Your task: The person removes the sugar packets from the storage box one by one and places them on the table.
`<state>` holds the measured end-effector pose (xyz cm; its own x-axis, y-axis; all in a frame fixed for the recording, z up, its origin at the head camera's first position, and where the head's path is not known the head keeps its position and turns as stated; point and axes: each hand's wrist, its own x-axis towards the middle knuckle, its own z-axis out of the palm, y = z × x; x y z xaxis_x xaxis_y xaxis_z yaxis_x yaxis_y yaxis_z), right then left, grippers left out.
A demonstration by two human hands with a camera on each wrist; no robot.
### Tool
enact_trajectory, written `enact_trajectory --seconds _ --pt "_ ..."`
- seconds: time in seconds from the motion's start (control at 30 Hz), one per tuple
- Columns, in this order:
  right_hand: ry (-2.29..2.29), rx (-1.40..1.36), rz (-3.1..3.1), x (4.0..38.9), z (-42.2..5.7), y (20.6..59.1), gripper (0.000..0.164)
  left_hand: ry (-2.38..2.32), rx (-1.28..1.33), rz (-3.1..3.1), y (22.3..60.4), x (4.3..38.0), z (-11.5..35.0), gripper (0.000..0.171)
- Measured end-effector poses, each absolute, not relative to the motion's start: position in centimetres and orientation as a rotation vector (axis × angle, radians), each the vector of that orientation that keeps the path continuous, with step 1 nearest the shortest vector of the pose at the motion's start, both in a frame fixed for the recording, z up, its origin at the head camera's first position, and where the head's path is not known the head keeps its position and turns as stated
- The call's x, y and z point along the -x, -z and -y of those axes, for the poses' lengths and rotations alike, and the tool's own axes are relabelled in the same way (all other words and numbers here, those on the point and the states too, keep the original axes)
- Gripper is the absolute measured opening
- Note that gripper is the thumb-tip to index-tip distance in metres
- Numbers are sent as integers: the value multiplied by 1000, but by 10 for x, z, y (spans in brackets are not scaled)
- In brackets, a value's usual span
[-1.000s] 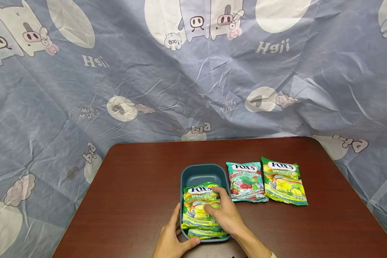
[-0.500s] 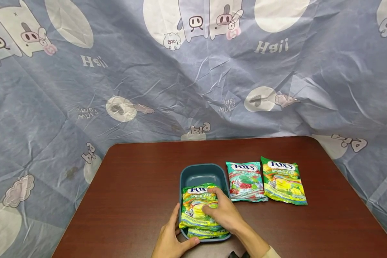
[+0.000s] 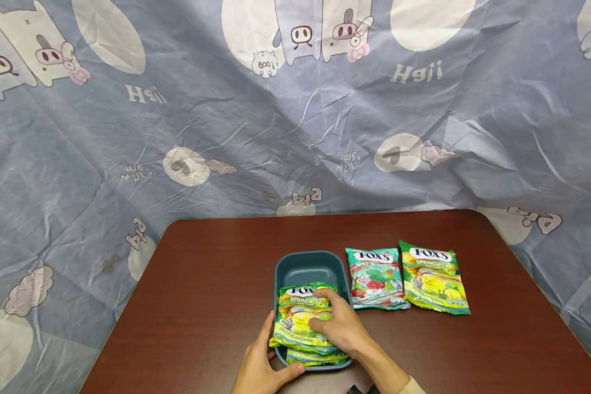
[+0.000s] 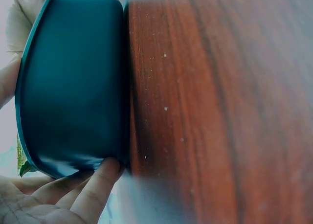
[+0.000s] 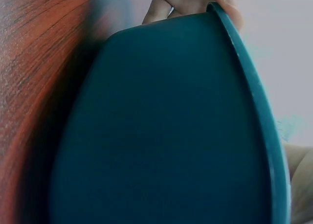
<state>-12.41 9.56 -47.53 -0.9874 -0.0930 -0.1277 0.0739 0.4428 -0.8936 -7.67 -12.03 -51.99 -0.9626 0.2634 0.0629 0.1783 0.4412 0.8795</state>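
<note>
A dark teal rectangular bin stands on the table, with green-and-yellow candy bags stacked in its near half. My left hand holds the bin at its near left corner, thumb on the near rim and fingers along the side wall. In the left wrist view those fingers touch the bin's outer wall. My right hand grips the top Spring Tea candy bag, thumb on its face and index finger near its upper right. This bag's lower left corner lies over the bin's left rim. Another bag shows below it.
To the right of the bin lie a teal Mint Blossom candy bag and another Spring Tea candy bag, side by side. The brown wooden table reaches back to a grey-blue printed cloth hanging behind it.
My right hand has shifted the top candy bag slightly left and towards me, so its lower left corner now overlaps the rim. The left hand and the bin stay in place.
</note>
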Motion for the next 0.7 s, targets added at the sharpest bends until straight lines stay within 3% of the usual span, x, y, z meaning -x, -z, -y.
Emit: enact_trajectory --seconds 0.7 --pt "1832 -18 -2438 126 -96 476 64 -1586 -365 -2549 520 77 120 115"
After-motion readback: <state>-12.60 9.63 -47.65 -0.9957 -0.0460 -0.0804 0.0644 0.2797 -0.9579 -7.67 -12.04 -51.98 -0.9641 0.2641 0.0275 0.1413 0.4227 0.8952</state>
